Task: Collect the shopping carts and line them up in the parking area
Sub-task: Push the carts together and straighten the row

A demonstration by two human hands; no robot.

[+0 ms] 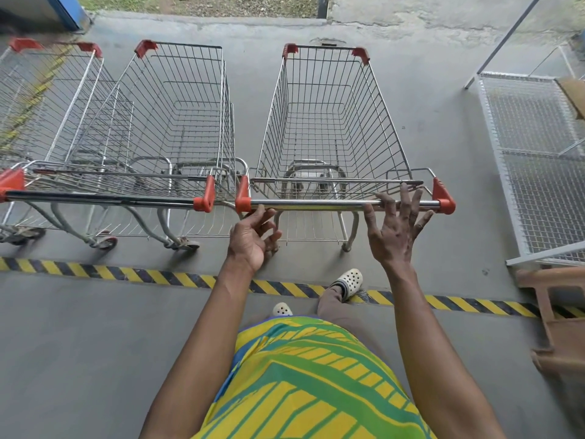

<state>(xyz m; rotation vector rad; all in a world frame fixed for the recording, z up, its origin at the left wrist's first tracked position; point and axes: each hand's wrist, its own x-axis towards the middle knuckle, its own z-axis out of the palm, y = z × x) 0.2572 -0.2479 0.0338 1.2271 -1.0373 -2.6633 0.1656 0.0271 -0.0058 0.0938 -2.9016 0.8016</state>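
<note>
A wire shopping cart (329,122) with red corner caps stands straight ahead, its chrome handle bar (316,205) facing me. My left hand (251,237) hovers just below the bar's left end, fingers loosely curled, holding nothing. Over the bar's right part, my right hand (395,224) is spread with straight fingers, fingertips at the bar, not wrapped round it. To the left, a second cart (177,122) stands parallel and close beside the first. A third cart (50,103) stands at the far left.
A yellow-and-black hazard stripe (133,274) crosses the concrete floor behind the carts. A white wire-mesh rack (538,160) lies at the right, with a brown wooden piece (557,312) near it. My feet in white clogs stand at the stripe.
</note>
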